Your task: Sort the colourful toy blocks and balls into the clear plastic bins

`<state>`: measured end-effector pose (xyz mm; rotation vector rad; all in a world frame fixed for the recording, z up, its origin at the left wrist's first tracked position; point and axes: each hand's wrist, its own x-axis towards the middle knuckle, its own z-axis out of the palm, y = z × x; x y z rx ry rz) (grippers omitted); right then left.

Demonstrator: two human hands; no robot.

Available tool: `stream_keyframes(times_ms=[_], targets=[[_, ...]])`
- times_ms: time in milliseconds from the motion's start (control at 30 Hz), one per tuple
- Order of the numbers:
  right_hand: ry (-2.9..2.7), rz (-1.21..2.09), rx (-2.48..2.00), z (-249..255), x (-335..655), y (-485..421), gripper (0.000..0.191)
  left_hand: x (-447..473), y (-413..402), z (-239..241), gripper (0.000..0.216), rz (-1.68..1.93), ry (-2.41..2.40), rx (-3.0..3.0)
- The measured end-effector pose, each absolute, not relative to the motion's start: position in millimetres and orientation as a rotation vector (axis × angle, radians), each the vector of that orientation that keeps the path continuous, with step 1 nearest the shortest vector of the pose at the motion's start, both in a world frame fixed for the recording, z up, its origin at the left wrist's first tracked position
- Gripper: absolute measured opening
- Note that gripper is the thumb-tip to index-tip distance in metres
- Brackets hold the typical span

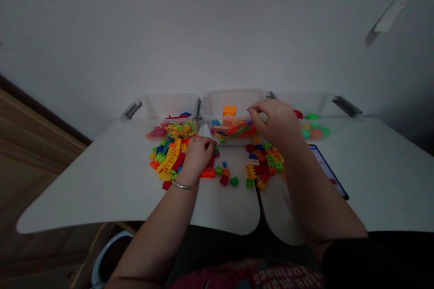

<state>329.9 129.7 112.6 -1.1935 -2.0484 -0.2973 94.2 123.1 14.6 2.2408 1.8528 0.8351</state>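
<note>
My left hand (200, 153) rests at the right side of a pile of mixed toy building bricks (169, 160). Its fingers are curled, and whatever they grip, if anything, is hidden. My right hand (276, 119) is raised over the right front edge of the middle clear bin (233, 95). Thumb and forefinger are drawn together there, and I see nothing between them. Inside this bin lie long coloured pieces, with an orange block (229, 110) on top. Below my right hand is a second pile of bricks (266, 162).
The left clear bin (169, 99) holds yellow, red and blue pieces. Green and orange round pieces show in the right clear bin (305, 98). A phone or tablet (327, 169) lies by my right forearm. Loose bricks (224, 176) are scattered between the piles. A seam splits the white table (101, 180).
</note>
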Motion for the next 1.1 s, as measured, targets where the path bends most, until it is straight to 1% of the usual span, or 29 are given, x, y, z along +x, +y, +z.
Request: stream_keyframes(times_ms=[233,333,467,633,733,867,1100], targets=[[-2.519,-0.01,-1.09,112.1,308.7,118.0,0.024,94.9,122.5,15.8,0.026,0.845,1.855,2.233],[-2.709,0.167,-1.009,99.5,297.0,122.7,0.022,95.0,122.5,16.4,0.027,0.824,1.859,2.242],[-2.837,0.326,-0.96,78.6,285.0,129.0,0.027,95.2,122.6,16.6,0.028,0.821,1.861,2.247],[-2.95,0.372,-0.968,67.3,275.6,128.2,0.03,95.0,122.9,14.6,0.028,0.828,1.863,2.253],[-2.994,0.345,-0.977,67.4,272.4,125.5,0.031,94.8,122.8,14.0,0.028,0.837,1.86,2.251],[-3.047,0.235,-0.997,68.5,269.7,122.9,0.03,95.1,122.2,15.7,0.027,0.82,1.871,2.239],[-3.037,0.275,-1.129,67.8,263.8,120.7,0.027,95.1,122.7,16.4,0.028,0.812,1.867,2.248]])
